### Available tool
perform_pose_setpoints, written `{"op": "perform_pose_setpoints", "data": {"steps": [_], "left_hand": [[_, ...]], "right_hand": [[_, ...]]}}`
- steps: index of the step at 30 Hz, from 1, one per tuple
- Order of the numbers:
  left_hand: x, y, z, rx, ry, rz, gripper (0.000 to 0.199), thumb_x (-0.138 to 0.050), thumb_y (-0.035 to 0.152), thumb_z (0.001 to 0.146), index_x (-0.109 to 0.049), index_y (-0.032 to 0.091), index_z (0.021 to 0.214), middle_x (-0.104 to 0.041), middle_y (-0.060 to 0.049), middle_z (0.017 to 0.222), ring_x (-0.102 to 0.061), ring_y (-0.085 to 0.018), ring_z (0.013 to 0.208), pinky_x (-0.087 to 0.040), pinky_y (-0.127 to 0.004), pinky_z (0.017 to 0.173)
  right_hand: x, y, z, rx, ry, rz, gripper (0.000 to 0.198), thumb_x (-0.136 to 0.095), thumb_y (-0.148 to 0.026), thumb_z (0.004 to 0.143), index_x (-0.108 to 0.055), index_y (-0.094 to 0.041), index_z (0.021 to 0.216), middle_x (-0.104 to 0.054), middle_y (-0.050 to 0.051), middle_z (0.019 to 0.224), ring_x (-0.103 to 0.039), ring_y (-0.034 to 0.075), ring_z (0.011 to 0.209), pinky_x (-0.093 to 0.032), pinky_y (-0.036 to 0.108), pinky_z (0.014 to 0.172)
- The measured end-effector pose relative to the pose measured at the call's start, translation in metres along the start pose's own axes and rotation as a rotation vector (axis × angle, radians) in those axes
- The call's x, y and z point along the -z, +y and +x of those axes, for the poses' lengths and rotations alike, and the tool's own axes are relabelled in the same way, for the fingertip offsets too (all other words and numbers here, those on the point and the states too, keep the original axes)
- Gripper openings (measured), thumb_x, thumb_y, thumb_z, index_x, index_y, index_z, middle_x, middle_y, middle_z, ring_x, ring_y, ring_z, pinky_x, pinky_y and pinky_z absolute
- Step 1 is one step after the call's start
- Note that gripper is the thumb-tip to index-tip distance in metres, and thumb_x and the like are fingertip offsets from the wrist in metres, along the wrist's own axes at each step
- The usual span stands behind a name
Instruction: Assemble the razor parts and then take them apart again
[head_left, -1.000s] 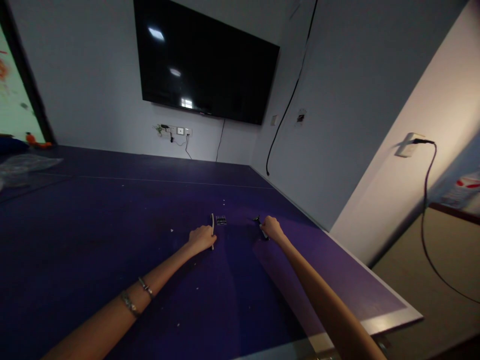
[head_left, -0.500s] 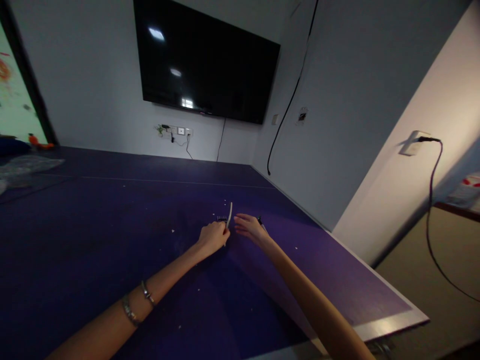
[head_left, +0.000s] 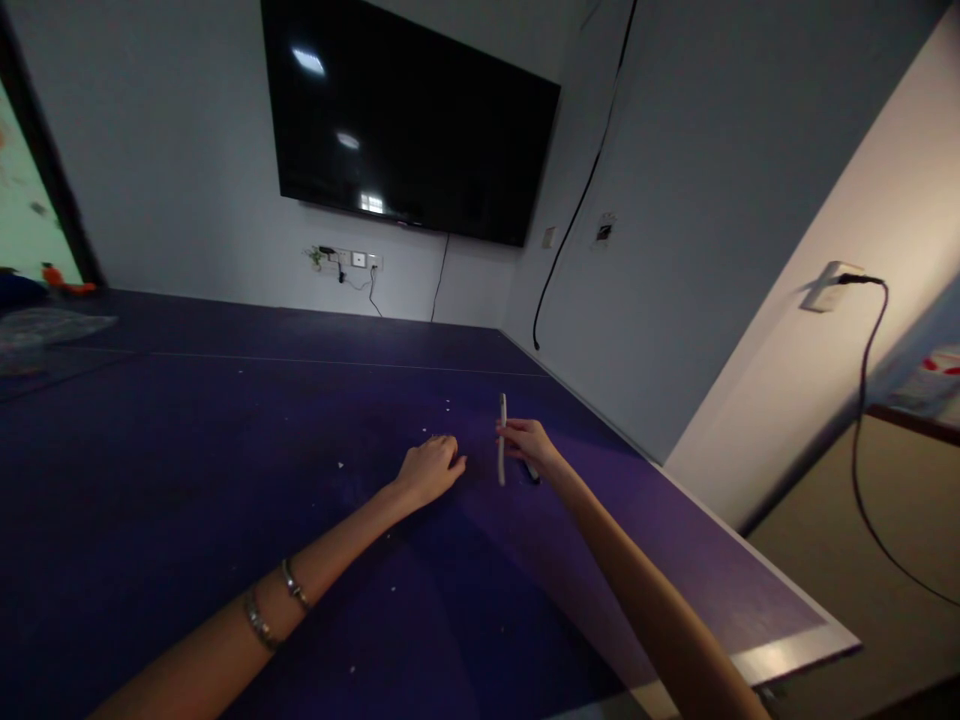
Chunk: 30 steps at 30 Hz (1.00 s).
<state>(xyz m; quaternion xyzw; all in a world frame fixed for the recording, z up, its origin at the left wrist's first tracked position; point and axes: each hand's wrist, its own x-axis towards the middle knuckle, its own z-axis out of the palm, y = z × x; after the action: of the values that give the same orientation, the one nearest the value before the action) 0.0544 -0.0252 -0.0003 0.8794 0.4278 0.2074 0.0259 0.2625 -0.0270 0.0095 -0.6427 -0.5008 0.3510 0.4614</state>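
Observation:
My right hand (head_left: pixel 525 440) pinches a thin, pale, flat strip (head_left: pixel 502 465) between thumb and fingers. It stands upright, seen nearly edge-on, so its exact kind is unclear. Just beneath this hand, a slim dark object (head_left: pixel 533 474) lies on the purple tabletop (head_left: pixel 315 560), partly covered. My left hand (head_left: pixel 431 470) rests on the table to the left of the strip, apart from it. Its fingers bend downward and the thumb sticks out to the right, with a gap between. Whatever lies under those fingers is hidden.
Small white scraps (head_left: pixel 341 464) dot the tabletop. A crumpled clear plastic bag (head_left: pixel 56 325) and an orange object (head_left: pixel 64 280) sit at the far left. Wall sockets (head_left: pixel 358 260) are below a large television (head_left: pixel 412 120). A black cable (head_left: pixel 574 225) hangs near the table's right edge.
The pale strip has passed from my left hand to my right hand and moved rightward. My right fingers have closed on it. My left thumb has come away from the fingers.

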Motion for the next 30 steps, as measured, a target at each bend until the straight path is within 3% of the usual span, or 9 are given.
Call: {"op": "perform_pose_setpoints", "data": {"steps": [5,8,12,16,21,30], "left_hand": [[-0.009,-0.046,0.017,0.003,0.027,-0.085,0.02,-0.043,0.034,0.083,-0.054,0.018,0.089,-0.06,-0.007,0.096,-0.056,-0.02,0.089,-0.044,-0.03,0.074],[-0.018,-0.067,0.025,-0.04,0.041,-0.065,0.025,-0.044,0.034,0.082,-0.054,0.016,0.095,-0.059,-0.009,0.101,-0.054,-0.022,0.095,-0.041,-0.033,0.083],[-0.03,-0.079,0.032,-0.091,-0.038,-0.036,0.034,-0.044,0.035,0.081,-0.053,0.014,0.106,-0.057,-0.013,0.112,-0.052,-0.026,0.105,-0.039,-0.038,0.089],[-0.039,-0.083,0.037,-0.106,-0.08,-0.035,0.043,-0.044,0.037,0.081,-0.051,0.012,0.115,-0.052,-0.017,0.123,-0.047,-0.03,0.114,-0.037,-0.042,0.092],[-0.047,-0.088,0.042,-0.105,-0.094,-0.075,0.046,-0.045,0.036,0.08,-0.051,0.011,0.117,-0.052,-0.018,0.124,-0.049,-0.03,0.114,-0.037,-0.041,0.094],[-0.054,-0.095,0.046,-0.087,-0.028,-0.199,0.046,-0.05,0.03,0.076,-0.051,0.014,0.119,-0.055,-0.013,0.123,-0.051,-0.026,0.112,-0.037,-0.036,0.096]], "right_hand": [[0.061,0.02,0.015,-0.053,0.074,-0.283,0.013,-0.053,-0.019,0.071,-0.064,-0.013,0.066,-0.052,-0.003,0.05,-0.052,0.008,0.048,-0.042,0.018,0.048],[0.078,0.038,0.018,-0.08,0.133,-0.488,0.014,-0.055,-0.014,0.066,-0.06,-0.013,0.052,-0.043,-0.005,0.038,-0.049,0.009,0.043,-0.036,0.017,0.045],[0.078,0.057,0.022,-0.079,0.16,-0.703,0.013,-0.057,-0.012,0.062,-0.061,-0.013,0.05,-0.049,-0.001,0.04,-0.054,0.012,0.048,-0.034,0.018,0.046],[0.073,0.067,0.027,-0.048,0.181,-0.838,0.012,-0.057,-0.017,0.065,-0.068,-0.012,0.063,-0.063,0.005,0.056,-0.061,0.017,0.061,-0.036,0.019,0.051],[0.07,0.073,0.028,-0.007,0.188,-0.922,0.017,-0.056,-0.02,0.068,-0.071,-0.012,0.072,-0.068,0.011,0.071,-0.064,0.02,0.07,-0.038,0.02,0.054],[0.073,0.049,0.014,0.056,0.227,-0.911,0.03,-0.052,-0.035,0.077,-0.071,-0.011,0.076,-0.067,0.012,0.069,-0.065,0.023,0.073,-0.038,0.02,0.053]]}}
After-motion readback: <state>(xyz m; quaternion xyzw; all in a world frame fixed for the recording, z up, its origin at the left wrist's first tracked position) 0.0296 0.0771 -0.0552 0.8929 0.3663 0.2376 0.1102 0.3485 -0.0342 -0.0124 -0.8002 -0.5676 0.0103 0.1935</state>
